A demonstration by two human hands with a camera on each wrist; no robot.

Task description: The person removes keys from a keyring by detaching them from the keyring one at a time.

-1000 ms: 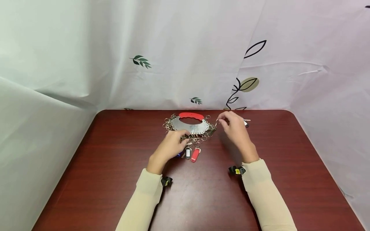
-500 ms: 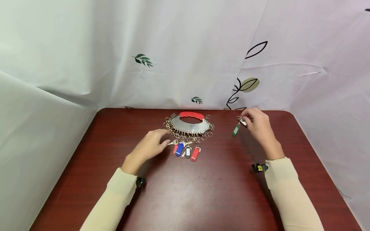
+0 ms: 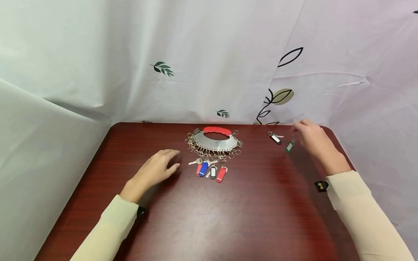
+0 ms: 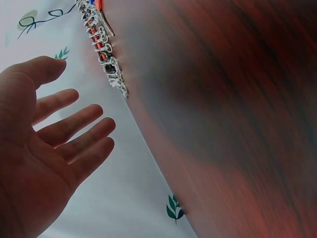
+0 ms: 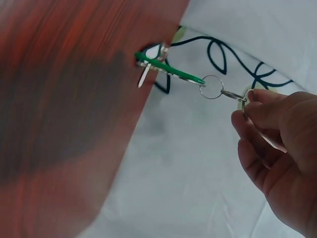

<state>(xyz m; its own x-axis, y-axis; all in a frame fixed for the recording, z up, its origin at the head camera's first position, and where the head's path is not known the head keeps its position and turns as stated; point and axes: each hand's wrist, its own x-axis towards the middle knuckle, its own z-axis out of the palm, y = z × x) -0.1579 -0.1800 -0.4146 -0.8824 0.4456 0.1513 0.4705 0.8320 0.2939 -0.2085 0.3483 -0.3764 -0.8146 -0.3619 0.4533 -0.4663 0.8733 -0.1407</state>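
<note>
My right hand (image 3: 311,137) pinches a metal ring between thumb and finger, above the table's far right. From that ring hangs a green key tag (image 3: 290,146); the right wrist view shows the green key tag (image 5: 168,68) dangling on a second split ring (image 5: 212,87). My left hand (image 3: 156,168) hovers left of the key rack (image 3: 215,143), fingers relaxed and apart, holding nothing; the left wrist view shows its bare palm. The rack is a curved metal plate with a red handle (image 3: 217,130) and many small clips and rings along its edge.
Below the rack lie a blue tag (image 3: 203,169), a red tag (image 3: 221,174), a black tag (image 3: 213,172) and a loose-ended key (image 3: 195,162). A black tag with a key (image 3: 275,139) lies at the back right. A white curtain (image 3: 209,65) borders the table (image 3: 209,217).
My right hand has moved right from the rack, carrying the green key tag past the black tag at the back. My left hand has drawn back leftward from the rack and its tags.
</note>
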